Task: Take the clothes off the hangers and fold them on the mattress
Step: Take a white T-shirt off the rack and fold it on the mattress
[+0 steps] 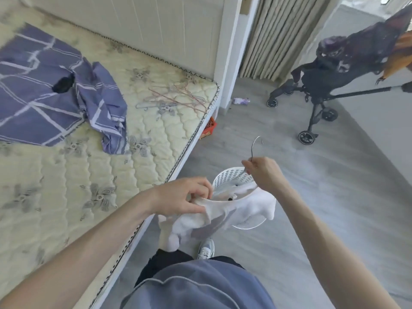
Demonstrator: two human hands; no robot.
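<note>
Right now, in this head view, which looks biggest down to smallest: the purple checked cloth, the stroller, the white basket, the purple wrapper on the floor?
1. Purple checked cloth.
2. Stroller, close behind; farther away, so unsure.
3. White basket, partly hidden by the white garment.
4. Purple wrapper.

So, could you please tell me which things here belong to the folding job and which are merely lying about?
Job: white garment in the left hand; wire hanger in the right hand; mattress; empty hangers on it; purple checked cloth; white basket.
Lying about: stroller; orange crate by the bed; purple scrap on floor; curtain.
</note>
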